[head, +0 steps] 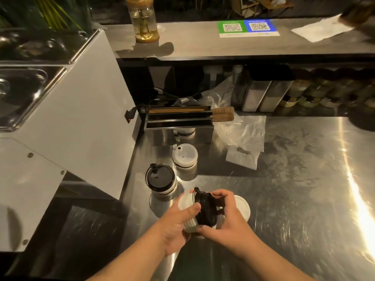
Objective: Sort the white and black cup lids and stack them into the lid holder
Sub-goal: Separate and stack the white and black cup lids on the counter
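In front of the metal rack (179, 136), above the steel counter (284, 199): left hand (176, 224) curls round white lids (187, 201), right hand (227, 220) pinches black lids (207, 209), forming one sideways pile. Rack slots hold cork-handled sticks (222, 113); a black-topped stack (160, 179) and a white stack (184, 157) stand between.

Steel counter (304, 199) carries lid holder (179, 128); white stack (184, 157); black-topped stack (160, 179).

This is the working side of a café or drink shop. A stainless steel table (294, 199) carries stacks of takeaway cup lids (184, 157). A raised serving shelf (203, 45) above it bears a sticker with 2 QR codes (246, 27), 1 green and 1 blue. Under the shelf stand a row of jars (304, 94) and steel canisters (261, 96). A white machine housing (71, 118) sits at the left.
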Action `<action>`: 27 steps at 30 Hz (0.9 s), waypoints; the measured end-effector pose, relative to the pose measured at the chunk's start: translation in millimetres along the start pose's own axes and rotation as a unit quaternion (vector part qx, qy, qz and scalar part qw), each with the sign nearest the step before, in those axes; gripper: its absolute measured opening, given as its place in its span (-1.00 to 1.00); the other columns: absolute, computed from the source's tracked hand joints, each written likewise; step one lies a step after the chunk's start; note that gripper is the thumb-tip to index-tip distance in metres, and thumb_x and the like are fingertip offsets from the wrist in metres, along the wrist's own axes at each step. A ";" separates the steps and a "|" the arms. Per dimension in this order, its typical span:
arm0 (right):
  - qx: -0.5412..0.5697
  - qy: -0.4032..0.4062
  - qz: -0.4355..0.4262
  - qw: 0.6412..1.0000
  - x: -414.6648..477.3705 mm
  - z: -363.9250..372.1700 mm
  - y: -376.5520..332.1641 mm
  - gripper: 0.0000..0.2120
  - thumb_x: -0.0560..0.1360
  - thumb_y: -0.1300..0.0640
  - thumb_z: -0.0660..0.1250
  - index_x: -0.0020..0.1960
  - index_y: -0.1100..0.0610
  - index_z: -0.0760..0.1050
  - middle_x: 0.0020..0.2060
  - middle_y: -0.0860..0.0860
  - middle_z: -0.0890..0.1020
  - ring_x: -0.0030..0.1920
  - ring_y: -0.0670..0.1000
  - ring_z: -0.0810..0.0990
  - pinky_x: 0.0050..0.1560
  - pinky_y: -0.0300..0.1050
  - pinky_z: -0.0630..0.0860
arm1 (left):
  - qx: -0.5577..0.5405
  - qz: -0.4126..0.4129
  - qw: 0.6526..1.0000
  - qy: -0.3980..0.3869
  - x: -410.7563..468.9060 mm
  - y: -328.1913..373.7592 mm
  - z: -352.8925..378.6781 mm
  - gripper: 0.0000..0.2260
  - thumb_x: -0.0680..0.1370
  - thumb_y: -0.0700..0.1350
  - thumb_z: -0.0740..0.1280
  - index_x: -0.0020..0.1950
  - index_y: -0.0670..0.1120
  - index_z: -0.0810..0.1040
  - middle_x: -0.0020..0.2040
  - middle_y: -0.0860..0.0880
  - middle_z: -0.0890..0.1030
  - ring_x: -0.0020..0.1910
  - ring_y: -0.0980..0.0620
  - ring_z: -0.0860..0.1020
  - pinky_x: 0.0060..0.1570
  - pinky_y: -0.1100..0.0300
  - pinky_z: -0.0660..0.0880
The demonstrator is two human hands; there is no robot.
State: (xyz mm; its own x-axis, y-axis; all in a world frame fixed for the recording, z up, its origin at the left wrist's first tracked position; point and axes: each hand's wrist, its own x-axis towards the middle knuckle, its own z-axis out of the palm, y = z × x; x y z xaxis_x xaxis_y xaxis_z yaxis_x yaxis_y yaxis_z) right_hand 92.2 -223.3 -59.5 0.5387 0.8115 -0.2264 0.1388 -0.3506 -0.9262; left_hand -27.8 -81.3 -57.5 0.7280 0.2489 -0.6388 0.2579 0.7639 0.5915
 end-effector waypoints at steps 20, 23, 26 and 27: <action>-0.349 0.181 0.152 0.907 -9.7 -105.7 121.1 -0.40 0.31 -0.06 0.66 0.21 0.02 0.45 0.45 0.11 0.45 0.40 0.19 0.44 0.40 0.08 0.41 | -0.002 0.000 0.998 0.070 31.9 -19.1 10.2 -0.35 0.48 -0.08 0.59 0.53 0.10 0.46 0.42 -0.18 0.53 0.40 -0.31 0.52 0.14 -0.21 0.62; -0.371 0.150 0.173 0.900 -12.5 -108.3 121.0 -0.40 0.37 -0.18 0.60 0.29 -0.02 0.45 0.63 0.08 0.22 0.48 0.15 0.41 0.42 0.07 0.42 | 0.003 0.008 0.998 0.059 31.0 -14.5 17.7 -0.36 0.47 -0.09 0.55 0.54 0.11 0.46 0.42 -0.15 0.57 0.41 -0.24 0.53 0.28 -0.15 0.52; -0.437 0.156 0.156 0.872 -16.1 -110.2 112.5 -0.47 0.40 -0.24 0.48 0.27 -0.05 0.51 0.63 0.11 0.20 0.58 0.17 0.26 0.52 0.15 0.30 | 0.005 0.010 0.999 0.036 29.9 -9.1 22.2 -0.42 0.51 -0.20 0.55 0.47 0.15 0.51 0.35 -0.15 0.57 0.28 -0.23 0.56 0.17 -0.15 0.55; -0.427 0.169 0.137 0.878 -16.4 -109.1 105.6 -0.53 0.40 -0.21 0.46 0.23 -0.03 0.53 0.61 0.12 0.25 0.58 0.19 0.25 0.53 0.19 0.27 | 0.003 0.007 1.000 0.028 29.0 -7.8 23.0 -0.40 0.49 -0.24 0.57 0.45 0.16 0.53 0.31 -0.17 0.56 0.22 -0.25 0.56 0.11 -0.18 0.57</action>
State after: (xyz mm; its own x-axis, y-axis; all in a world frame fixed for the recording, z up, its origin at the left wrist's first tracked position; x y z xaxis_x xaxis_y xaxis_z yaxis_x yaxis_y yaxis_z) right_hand 188.6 -324.6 -120.7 0.8446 0.5079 -0.1693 0.4601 -0.8503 -0.2554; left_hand 5.9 -93.7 -69.3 0.6953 0.2932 -0.6561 0.2514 0.7560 0.6043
